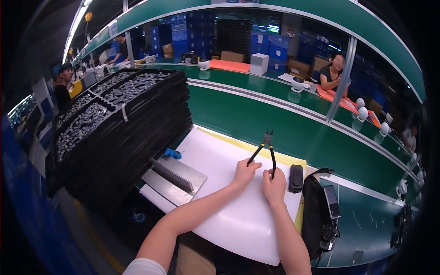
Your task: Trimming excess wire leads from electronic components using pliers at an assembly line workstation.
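A pair of cutting pliers [268,140] with black handles and yellow bands points away from me above the white sheet [229,211]. My left hand [246,173] is closed round its left handle. Round the right handle, my right hand [275,184] is closed too. The handles are spread apart, and nothing shows between the small jaws. To the right of my right hand lies a small black case [296,178]. Left of my hands stands a metal plate fixture [181,181] with a dark upright bar, and a blue piece [173,153] sits behind it.
Tall stacked black trays [123,133] of small parts rise at the left. A green conveyor [238,110] runs beyond the sheet, carrying white rounded devices [297,84]. A black bag [314,211] and a phone-like device [332,201] lie at right. Several people work farther off.
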Action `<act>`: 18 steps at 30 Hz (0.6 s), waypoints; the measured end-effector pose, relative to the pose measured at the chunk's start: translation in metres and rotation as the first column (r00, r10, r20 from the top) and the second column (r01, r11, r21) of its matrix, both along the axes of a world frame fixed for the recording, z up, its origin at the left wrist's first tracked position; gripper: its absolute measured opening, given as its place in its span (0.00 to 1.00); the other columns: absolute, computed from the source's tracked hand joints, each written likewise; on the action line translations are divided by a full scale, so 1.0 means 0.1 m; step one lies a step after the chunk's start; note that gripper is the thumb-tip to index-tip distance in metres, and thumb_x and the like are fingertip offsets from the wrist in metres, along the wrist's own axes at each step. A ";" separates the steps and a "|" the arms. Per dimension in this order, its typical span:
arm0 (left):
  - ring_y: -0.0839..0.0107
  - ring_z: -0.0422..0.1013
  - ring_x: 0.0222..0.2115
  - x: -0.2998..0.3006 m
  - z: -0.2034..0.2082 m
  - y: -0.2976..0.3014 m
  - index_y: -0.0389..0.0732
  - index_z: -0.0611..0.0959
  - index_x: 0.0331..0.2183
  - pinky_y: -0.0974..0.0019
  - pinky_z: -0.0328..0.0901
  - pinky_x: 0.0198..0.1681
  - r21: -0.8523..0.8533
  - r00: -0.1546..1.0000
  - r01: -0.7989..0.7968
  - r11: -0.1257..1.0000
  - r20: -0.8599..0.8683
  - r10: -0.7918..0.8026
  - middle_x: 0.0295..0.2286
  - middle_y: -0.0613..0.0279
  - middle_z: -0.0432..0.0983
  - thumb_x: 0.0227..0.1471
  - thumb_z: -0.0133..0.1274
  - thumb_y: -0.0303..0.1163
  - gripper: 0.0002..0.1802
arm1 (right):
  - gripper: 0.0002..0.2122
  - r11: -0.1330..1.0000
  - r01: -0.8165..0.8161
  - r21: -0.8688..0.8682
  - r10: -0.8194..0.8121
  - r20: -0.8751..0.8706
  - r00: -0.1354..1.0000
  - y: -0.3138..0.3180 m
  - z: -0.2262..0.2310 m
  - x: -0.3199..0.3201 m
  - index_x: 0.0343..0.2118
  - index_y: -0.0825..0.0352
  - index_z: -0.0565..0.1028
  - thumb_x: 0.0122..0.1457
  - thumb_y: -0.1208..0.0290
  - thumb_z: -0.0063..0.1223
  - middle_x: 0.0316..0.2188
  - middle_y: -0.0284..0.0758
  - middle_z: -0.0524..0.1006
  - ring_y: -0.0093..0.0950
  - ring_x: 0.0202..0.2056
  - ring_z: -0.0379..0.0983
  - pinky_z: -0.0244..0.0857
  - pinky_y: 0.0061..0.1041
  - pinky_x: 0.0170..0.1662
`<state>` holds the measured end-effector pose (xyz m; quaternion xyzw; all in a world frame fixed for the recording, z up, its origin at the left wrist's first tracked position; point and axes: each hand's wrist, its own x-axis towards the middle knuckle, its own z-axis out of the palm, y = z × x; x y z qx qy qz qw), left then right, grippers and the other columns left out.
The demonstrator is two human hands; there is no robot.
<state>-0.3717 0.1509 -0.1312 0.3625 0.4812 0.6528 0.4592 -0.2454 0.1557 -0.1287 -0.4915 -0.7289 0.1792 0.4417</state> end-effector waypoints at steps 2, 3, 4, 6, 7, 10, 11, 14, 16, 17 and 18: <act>0.84 0.55 0.12 0.02 0.01 -0.02 0.47 0.61 0.13 0.74 0.48 0.15 -0.007 0.999 -0.041 0.999 0.023 0.042 0.11 0.74 0.58 0.43 0.55 0.28 0.20 | 0.09 0.999 -0.036 0.030 0.035 0.029 0.999 -0.09 0.08 -0.05 0.22 0.68 0.69 0.52 0.68 0.49 0.21 0.39 0.69 0.38 0.26 0.65 0.57 0.36 0.34; 0.84 0.54 0.10 0.02 0.02 -0.02 0.47 0.61 0.14 0.74 0.46 0.13 -0.035 0.997 -0.045 0.998 0.066 0.047 0.10 0.74 0.58 0.44 0.55 0.29 0.19 | 0.09 0.990 -0.088 0.111 0.082 0.058 0.995 -0.12 0.11 -0.07 0.21 0.68 0.68 0.52 0.69 0.47 0.19 0.38 0.68 0.37 0.25 0.65 0.57 0.36 0.33; 0.83 0.53 0.09 0.01 0.01 -0.01 0.48 0.61 0.15 0.75 0.44 0.11 -0.064 0.993 -0.048 0.997 0.109 0.055 0.10 0.74 0.57 0.45 0.54 0.29 0.18 | 0.09 0.972 -0.142 0.190 0.127 0.088 0.988 -0.13 0.10 -0.10 0.21 0.67 0.68 0.53 0.69 0.46 0.18 0.38 0.67 0.37 0.24 0.64 0.56 0.35 0.31; 0.83 0.49 0.08 0.03 0.07 0.00 0.49 0.60 0.16 0.73 0.41 0.10 -0.126 0.973 -0.009 0.992 0.226 0.037 0.10 0.76 0.53 0.46 0.51 0.26 0.18 | 0.09 0.933 -0.210 0.293 0.189 0.100 0.977 -0.04 0.01 -0.03 0.19 0.66 0.69 0.53 0.70 0.44 0.17 0.37 0.66 0.36 0.24 0.63 0.55 0.35 0.29; 0.84 0.49 0.08 0.00 0.05 0.03 0.49 0.60 0.16 0.73 0.41 0.11 -0.109 0.965 -0.021 0.994 0.257 0.048 0.10 0.76 0.53 0.45 0.51 0.25 0.18 | 0.09 0.889 -0.340 0.305 0.309 0.145 0.940 -0.06 0.04 -0.01 0.18 0.66 0.70 0.53 0.71 0.43 0.17 0.37 0.66 0.36 0.23 0.63 0.55 0.34 0.29; 0.84 0.49 0.09 -0.09 0.05 0.04 0.49 0.60 0.16 0.74 0.42 0.11 -0.093 0.952 -0.040 0.995 0.300 0.066 0.10 0.76 0.52 0.45 0.51 0.25 0.18 | 0.11 0.812 -0.502 0.297 0.462 0.199 0.864 -0.20 0.07 -0.06 0.15 0.65 0.71 0.52 0.71 0.43 0.15 0.35 0.65 0.35 0.22 0.62 0.54 0.33 0.28; 0.84 0.49 0.09 -0.11 0.06 0.03 0.49 0.60 0.16 0.74 0.42 0.11 -0.094 0.946 -0.044 0.995 0.317 0.072 0.10 0.76 0.53 0.45 0.51 0.25 0.17 | 0.12 0.816 -0.469 0.338 0.433 0.179 0.883 -0.22 0.09 -0.06 0.20 0.66 0.73 0.55 0.69 0.40 0.18 0.37 0.67 0.36 0.23 0.63 0.56 0.33 0.31; 0.84 0.49 0.08 -0.07 0.05 0.04 0.49 0.61 0.17 0.74 0.42 0.11 -0.087 0.949 -0.065 0.994 0.303 0.089 0.10 0.76 0.53 0.44 0.51 0.25 0.16 | 0.12 0.861 -0.227 0.454 0.245 0.020 0.969 -0.20 0.15 -0.09 0.34 0.69 0.72 0.58 0.67 0.38 0.30 0.42 0.70 0.39 0.34 0.65 0.57 0.34 0.40; 0.84 0.50 0.10 -0.05 0.06 0.04 0.48 0.61 0.16 0.74 0.44 0.12 -0.162 0.976 -0.098 0.982 0.176 0.127 0.11 0.75 0.55 0.44 0.52 0.25 0.16 | 0.14 0.868 -0.007 0.496 0.079 -0.125 0.989 -0.14 0.18 -0.11 0.42 0.71 0.70 0.57 0.69 0.40 0.39 0.45 0.70 0.40 0.43 0.65 0.57 0.34 0.48; 0.82 0.52 0.12 -0.03 0.03 0.04 0.47 0.61 0.15 0.72 0.47 0.14 -0.123 0.990 -0.108 0.986 0.076 0.118 0.11 0.74 0.56 0.43 0.52 0.26 0.17 | 0.18 0.900 0.052 0.433 0.014 -0.147 0.989 -0.12 0.19 -0.11 0.49 0.71 0.62 0.56 0.71 0.41 0.47 0.46 0.63 0.41 0.50 0.57 0.49 0.35 0.54; 0.81 0.54 0.14 -0.03 0.00 0.05 0.46 0.61 0.14 0.71 0.50 0.17 -0.084 0.993 -0.113 0.990 -0.024 0.112 0.11 0.72 0.57 0.42 0.53 0.26 0.17 | 0.26 0.923 0.111 0.368 -0.053 -0.164 0.985 -0.10 0.20 -0.11 0.56 0.72 0.54 0.54 0.74 0.43 0.55 0.47 0.56 0.43 0.58 0.49 0.42 0.36 0.60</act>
